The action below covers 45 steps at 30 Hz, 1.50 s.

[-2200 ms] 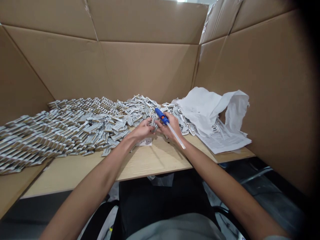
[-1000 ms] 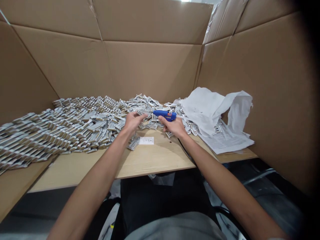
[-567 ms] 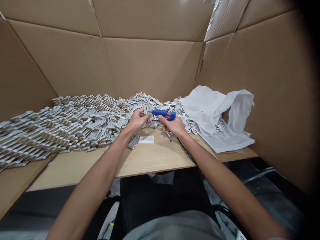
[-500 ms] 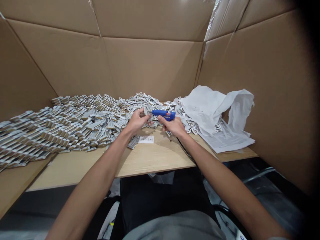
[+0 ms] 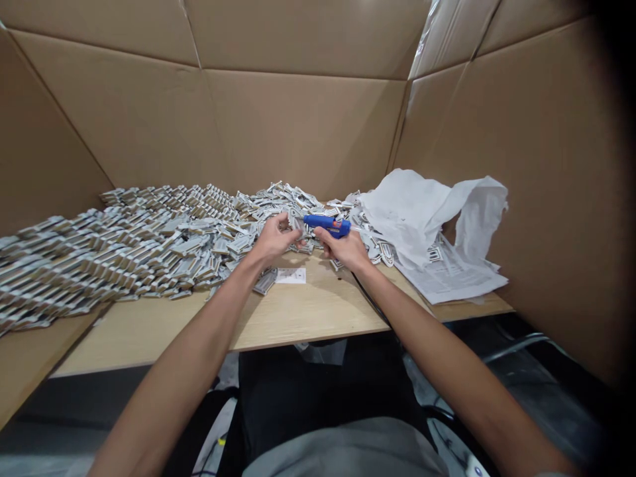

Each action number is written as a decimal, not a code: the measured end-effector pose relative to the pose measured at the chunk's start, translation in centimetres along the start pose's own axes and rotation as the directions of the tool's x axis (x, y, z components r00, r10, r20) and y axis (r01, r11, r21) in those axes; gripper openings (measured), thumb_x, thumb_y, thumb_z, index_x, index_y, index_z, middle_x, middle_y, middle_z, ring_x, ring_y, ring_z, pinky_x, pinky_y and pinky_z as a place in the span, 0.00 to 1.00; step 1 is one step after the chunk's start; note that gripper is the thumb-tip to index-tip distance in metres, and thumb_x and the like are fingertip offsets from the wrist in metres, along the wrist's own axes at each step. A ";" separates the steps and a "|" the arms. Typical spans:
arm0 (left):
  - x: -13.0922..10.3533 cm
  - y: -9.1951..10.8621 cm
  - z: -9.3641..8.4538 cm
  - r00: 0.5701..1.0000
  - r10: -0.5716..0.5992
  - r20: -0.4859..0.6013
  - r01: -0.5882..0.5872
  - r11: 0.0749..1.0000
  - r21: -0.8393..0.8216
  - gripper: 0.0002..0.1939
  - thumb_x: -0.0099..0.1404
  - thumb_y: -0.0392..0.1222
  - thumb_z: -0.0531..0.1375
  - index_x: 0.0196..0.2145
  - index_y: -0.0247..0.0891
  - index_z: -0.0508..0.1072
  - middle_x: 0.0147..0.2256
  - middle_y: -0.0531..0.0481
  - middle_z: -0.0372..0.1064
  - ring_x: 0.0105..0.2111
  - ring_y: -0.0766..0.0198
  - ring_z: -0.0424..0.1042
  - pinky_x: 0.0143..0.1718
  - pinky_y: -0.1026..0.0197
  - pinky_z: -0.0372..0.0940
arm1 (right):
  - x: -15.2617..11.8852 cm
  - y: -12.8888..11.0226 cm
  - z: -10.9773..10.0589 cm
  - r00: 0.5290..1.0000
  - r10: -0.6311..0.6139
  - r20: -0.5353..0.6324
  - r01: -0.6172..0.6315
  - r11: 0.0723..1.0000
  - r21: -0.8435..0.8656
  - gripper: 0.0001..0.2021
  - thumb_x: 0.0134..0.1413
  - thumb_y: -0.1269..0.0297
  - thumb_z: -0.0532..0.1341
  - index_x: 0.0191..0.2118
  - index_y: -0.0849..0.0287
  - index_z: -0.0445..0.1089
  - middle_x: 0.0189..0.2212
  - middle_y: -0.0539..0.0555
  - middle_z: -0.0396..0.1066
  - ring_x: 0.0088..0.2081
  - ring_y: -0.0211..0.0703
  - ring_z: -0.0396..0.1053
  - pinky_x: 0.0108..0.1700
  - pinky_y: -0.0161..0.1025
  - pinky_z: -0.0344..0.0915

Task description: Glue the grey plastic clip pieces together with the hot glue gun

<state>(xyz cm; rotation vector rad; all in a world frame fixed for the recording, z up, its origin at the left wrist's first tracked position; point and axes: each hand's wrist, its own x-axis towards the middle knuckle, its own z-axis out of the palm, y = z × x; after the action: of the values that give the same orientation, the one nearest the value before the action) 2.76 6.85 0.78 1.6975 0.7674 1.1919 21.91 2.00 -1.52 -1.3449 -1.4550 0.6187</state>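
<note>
My right hand (image 5: 342, 246) is wrapped round a blue glue gun (image 5: 325, 225), its nozzle pointing left. A clear glue stick (image 5: 358, 229) sticks out of its back end, and a black cord (image 5: 368, 295) runs down from the hand. My left hand (image 5: 277, 237) pinches a small grey-white cut-out piece (image 5: 297, 222) between thumb and fingers, close to the nozzle. Whether nozzle and piece touch I cannot tell. Just below lie a small printed white card (image 5: 291, 275) and a loose grey piece (image 5: 265, 282) on the wooden table (image 5: 278, 318).
Stacked rows of grey-white pieces (image 5: 89, 265) cover the table's left side, with a loose heap (image 5: 283, 197) at the back. Crumpled white sheeting (image 5: 410, 212) and paper sheets (image 5: 444, 281) lie on the right. Cardboard walls (image 5: 303, 132) enclose the back and sides.
The glue gun has shifted slightly up and right, its nozzle end a little higher. The left hand keeps its pinch on the piece, which has turned slightly.
</note>
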 end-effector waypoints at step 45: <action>0.0 -0.6 0.5 0.996 -0.002 -0.089 -0.007 0.994 -0.107 0.10 0.56 0.30 0.66 0.35 0.36 0.72 0.31 0.50 0.74 0.27 0.64 0.75 0.35 0.56 0.74 | -0.6 -0.6 0.4 0.997 -0.076 -0.016 0.074 0.993 -0.087 0.27 0.58 0.36 0.64 0.22 0.54 0.66 0.18 0.50 0.66 0.24 0.41 0.64 0.29 0.40 0.59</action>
<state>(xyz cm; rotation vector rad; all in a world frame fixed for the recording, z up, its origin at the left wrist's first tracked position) 3.28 6.95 0.15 1.5668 0.7419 1.2946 21.21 1.35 -1.31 -1.3522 -1.5244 0.4979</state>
